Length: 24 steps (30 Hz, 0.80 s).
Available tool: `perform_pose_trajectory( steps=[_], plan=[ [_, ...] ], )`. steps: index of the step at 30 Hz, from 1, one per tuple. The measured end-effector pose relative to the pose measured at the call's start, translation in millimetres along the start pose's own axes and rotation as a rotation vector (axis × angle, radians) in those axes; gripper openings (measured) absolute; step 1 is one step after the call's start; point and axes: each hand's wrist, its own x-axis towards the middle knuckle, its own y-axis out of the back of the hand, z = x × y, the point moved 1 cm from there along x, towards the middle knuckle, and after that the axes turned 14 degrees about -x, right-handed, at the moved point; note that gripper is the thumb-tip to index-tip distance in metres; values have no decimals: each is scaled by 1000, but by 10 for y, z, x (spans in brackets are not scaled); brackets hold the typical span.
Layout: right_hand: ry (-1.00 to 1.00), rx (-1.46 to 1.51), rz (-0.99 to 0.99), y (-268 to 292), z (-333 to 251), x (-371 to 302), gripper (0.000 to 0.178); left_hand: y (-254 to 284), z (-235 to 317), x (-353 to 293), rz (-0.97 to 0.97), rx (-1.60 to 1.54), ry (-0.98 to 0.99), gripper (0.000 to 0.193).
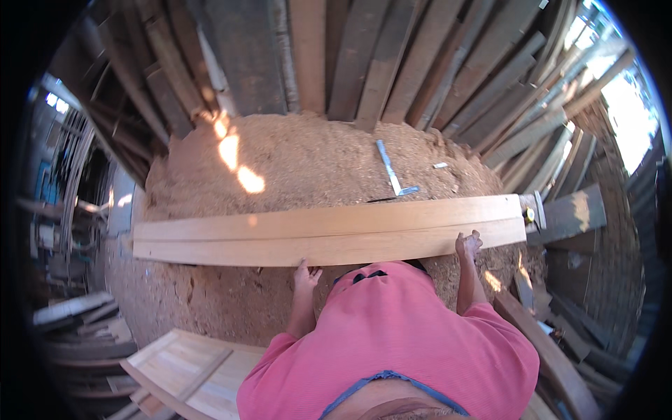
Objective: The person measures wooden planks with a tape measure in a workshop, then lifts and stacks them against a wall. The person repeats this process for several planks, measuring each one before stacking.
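We had the long pale wooden board with a lengthwise dark line (332, 243) lying crosswise in front of us, above brown, debris-strewn ground (301, 157). Our bare left hand (306, 275) was at its near edge, left of the pink shirt (413, 315); couldn't tell if the fingers were clamped. Our bare right hand (468, 246) lay over the board toward its right end, fingers bent, grip unclear too. Silver-blue L-shaped metal tool (388, 166) sat beyond the far edge. Dark weathered planks (350, 63) stood behind.
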Motion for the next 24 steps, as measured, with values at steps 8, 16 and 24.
perform_pose_trajectory(
  steps=[8,16,24],
  plan=[
    [-276,437,34,-185,411,218,80,-119,159,-44,-20,198,1,48],
    [-301,212,-51,293,581,530,74,-153,56,-8,65,134,-29,61],
    [-165,53,-16,863,1013,1518,73,-321,-542,-55,110,71,-45,76]
  ],
)
